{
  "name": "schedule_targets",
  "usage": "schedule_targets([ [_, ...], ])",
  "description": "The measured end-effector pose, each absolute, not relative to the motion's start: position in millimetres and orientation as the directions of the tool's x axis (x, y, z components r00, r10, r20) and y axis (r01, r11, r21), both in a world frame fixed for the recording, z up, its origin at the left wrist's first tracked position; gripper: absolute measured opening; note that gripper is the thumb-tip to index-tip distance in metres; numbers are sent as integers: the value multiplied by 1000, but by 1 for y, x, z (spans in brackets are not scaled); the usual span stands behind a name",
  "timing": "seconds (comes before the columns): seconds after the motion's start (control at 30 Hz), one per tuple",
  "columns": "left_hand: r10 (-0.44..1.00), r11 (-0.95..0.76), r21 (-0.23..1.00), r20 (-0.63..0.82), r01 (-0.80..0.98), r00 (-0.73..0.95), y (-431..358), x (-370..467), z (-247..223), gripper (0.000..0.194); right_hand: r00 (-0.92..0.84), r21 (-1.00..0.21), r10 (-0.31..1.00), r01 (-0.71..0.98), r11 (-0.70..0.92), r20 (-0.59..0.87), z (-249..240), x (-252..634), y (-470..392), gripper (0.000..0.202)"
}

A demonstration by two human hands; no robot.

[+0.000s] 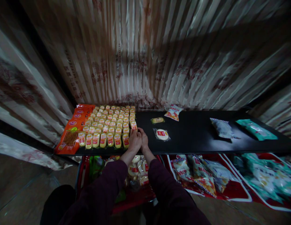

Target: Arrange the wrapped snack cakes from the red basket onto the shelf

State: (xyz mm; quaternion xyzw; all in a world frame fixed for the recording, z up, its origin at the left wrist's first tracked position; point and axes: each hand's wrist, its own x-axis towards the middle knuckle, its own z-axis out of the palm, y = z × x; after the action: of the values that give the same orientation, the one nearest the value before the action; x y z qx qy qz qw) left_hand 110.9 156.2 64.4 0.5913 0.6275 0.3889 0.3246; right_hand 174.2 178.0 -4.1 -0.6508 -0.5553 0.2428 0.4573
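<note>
My left hand (pixel 134 141) and my right hand (pixel 144 139) are together at the right end of the rows of small wrapped cakes (pixel 110 140). Both hands are closed around a wrapped cake (pixel 134 125), which stands upright above my fingers with its red and yellow label showing. Part of the right hand's grip is hidden behind the left hand. The rows of cakes stand close together on a black shelf (pixel 190 142). Just right of my hands lie a round white wrapped cake (pixel 162 134) and a small flat yellow packet (pixel 157 120).
Orange snack bags (pixel 69 137) lie left of the cakes. Farther right are a red-and-white bag (pixel 173 112), a pale bag (pixel 222 128) and a teal bag (pixel 256 129). Red baskets (pixel 239 190) of packaged snacks stand below the shelf's front edge. Striped sheeting (pixel 145 62) hangs behind.
</note>
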Motion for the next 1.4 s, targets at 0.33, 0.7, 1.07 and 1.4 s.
schedule_targets([
  [0.33,989,78,869,-5,488,-149,165,151,63,50,217,-761,936,644,75,277,-23,176,191,35],
  [0.7,990,70,873,-3,482,-139,168,129,50,53,173,-743,939,659,114,297,-25,179,193,34],
  [1.07,998,-7,860,34,510,-43,153,110,36,49,171,-829,937,531,174,306,-28,184,194,35],
  [1.4,997,-28,850,61,527,-46,151,109,38,47,176,-845,940,509,167,292,-22,185,188,37],
])
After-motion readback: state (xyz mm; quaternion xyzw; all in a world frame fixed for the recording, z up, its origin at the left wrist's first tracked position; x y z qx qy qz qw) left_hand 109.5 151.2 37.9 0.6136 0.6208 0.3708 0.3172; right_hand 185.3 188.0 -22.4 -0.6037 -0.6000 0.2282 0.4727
